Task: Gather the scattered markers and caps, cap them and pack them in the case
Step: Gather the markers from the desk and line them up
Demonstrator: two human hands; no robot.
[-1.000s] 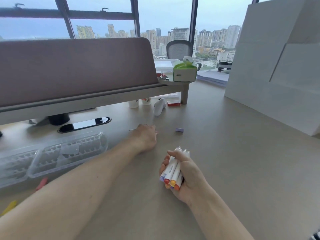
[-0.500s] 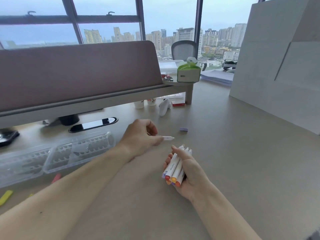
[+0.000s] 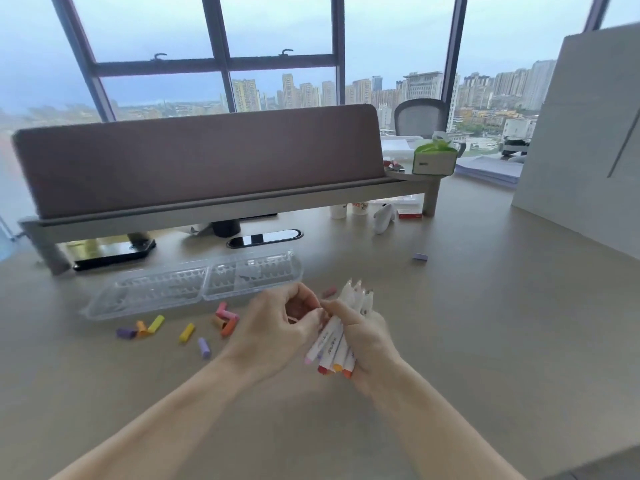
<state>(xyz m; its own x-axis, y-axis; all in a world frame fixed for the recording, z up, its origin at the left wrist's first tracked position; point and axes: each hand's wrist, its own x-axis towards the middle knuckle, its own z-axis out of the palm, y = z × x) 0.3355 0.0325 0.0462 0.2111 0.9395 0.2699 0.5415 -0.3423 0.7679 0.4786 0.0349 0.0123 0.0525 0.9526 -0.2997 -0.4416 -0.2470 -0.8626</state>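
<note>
Right hand: the right hand (image 3: 369, 336) is gripping a bundle of markers (image 3: 331, 346), its fingers wrapping round the barrels, just above the desk (image 3: 485, 358).
Markers: the white barrels are pointing away from the person, with tapered ends showing past the fingers. Pink, red, yellow and orange ends are facing the camera.
Left hand: the left hand (image 3: 273, 329) is curling its fingers against the bundle's left side, its thumb touching the nearest barrel. Whether it is pinching a marker or only steadying the bundle cannot be told, as the fingertips are blurring together.
Case: the clear plastic case (image 3: 194, 287) is lying open on the desk, beyond and to the left of the hands, its two halves lying side by side.
Caps: loose caps (image 3: 187, 332) in purple, orange, yellow and pink are lying scattered on the desk between the case and the left forearm.
Pink cap: one pink cap (image 3: 329, 292) is lying just beyond the hands, near the case's right end.
Lavender cap: a lavender cap (image 3: 420, 257) is lying well apart, far to the right.
Divider panel: a brown divider panel (image 3: 207, 161) is standing upright behind the case.
Tissue box: a green-topped tissue box (image 3: 433, 161) is sitting at the panel's right end.
Paper cups: two paper cups (image 3: 338, 211) are standing under the shelf.
</note>
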